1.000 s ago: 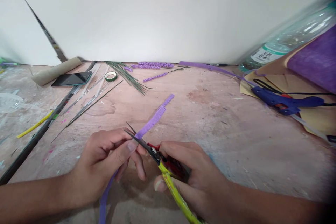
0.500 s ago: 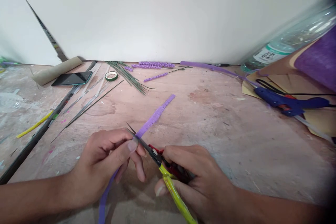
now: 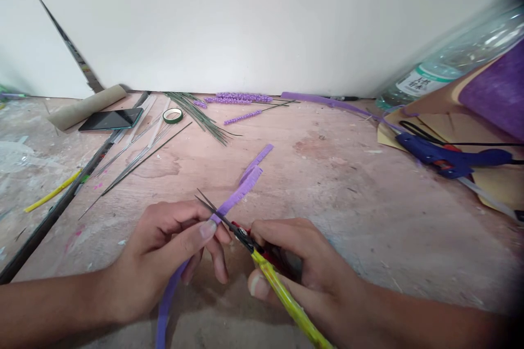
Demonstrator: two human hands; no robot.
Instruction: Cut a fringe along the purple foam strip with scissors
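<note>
Between the thumb and fingers of my left hand (image 3: 172,245) is pinched a long purple strip (image 3: 241,190). Its fringed end reaches up and right over the table, folded over on itself, and its plain tail hangs below the hand. My right hand (image 3: 307,267) is wrapped round scissors (image 3: 282,294) with yellow and red handles. Their slightly parted blades lie across the strip, just beyond my left thumb tip.
Behind lie green stems (image 3: 200,117), purple flower spikes (image 3: 241,98), a tape roll (image 3: 172,115), a phone (image 3: 110,120) and a cardboard tube (image 3: 88,108). At right are a blue glue gun (image 3: 454,158) and a plastic bottle (image 3: 450,73).
The strip's fringed part has shifted and now shows a fold with a raised end. The scissors' handles have swung slightly to the right, and my left thumb has moved a little right.
</note>
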